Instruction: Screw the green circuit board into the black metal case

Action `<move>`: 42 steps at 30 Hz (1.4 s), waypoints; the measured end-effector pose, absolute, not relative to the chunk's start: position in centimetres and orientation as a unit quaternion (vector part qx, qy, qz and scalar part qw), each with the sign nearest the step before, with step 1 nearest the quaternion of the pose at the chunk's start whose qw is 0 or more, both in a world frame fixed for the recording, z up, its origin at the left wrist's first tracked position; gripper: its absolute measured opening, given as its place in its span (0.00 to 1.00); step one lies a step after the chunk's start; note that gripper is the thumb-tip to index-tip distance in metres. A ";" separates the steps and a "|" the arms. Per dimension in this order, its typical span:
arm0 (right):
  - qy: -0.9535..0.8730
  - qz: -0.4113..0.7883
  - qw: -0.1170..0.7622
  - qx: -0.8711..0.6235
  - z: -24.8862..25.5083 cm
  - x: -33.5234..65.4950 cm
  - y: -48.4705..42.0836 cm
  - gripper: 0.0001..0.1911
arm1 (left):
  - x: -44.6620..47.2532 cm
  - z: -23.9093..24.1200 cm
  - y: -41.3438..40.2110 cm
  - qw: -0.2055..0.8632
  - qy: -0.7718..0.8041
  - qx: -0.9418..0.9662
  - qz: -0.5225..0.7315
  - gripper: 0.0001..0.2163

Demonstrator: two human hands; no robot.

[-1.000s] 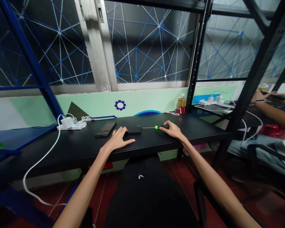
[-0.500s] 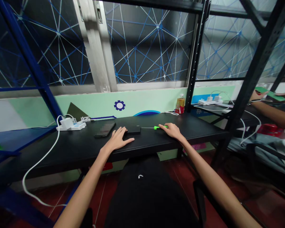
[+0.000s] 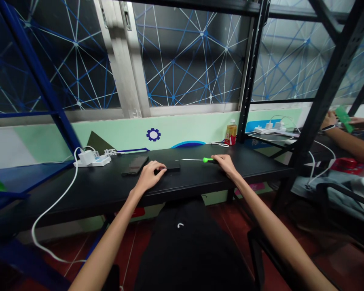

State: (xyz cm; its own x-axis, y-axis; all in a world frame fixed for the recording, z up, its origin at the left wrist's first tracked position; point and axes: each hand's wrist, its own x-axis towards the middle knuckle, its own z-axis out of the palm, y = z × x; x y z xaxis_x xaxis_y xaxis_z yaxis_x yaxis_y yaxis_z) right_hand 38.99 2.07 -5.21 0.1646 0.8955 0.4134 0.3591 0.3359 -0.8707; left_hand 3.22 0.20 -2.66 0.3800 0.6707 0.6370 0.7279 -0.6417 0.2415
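My left hand (image 3: 149,175) rests on the black table (image 3: 103,190) with fingers curled onto the near edge of a small flat black box (image 3: 171,165). My right hand (image 3: 226,163) is closed round the black handle of a screwdriver with a green collar (image 3: 206,160); its thin metal shaft points left toward the box. A dark phone (image 3: 135,165) lies just left of my left hand.
A white power strip (image 3: 92,159) with a white cable (image 3: 53,206) sits at the table's left. A drink bottle (image 3: 231,133) stands by the black rack post (image 3: 248,76). At the right, another person's hands (image 3: 329,120) hold a green card (image 3: 342,117) over a neighbouring table.
My left hand's fingers have curled from lying flat onto the black box. My right hand has lifted the screwdriver slightly and shifted right. The other person raised the green card.
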 end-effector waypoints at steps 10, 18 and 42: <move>-0.716 0.170 0.469 -0.488 -4.7 37.0 1.6 0.23 | 2.9 -3.4 0.9 -0.038 -0.401 -0.871 -0.279 0.12; -0.731 0.168 0.436 -0.498 -4.5 36.8 1.2 0.24 | 3.0 -3.5 1.0 -0.044 -0.397 -0.876 -0.272 0.11; -0.729 0.171 0.413 -0.519 -4.5 36.6 1.2 0.24 | 2.9 -3.5 0.9 -0.046 -0.410 -0.871 -0.268 0.12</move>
State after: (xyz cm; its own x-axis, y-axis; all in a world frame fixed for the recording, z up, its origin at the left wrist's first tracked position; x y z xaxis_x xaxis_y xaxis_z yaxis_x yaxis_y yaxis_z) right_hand 36.60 1.24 -4.45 -0.1201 0.8975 0.4243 0.6152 0.4028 -0.6778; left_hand 2.93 0.85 -3.53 0.5203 0.7389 0.4281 0.6894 -0.6593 0.3001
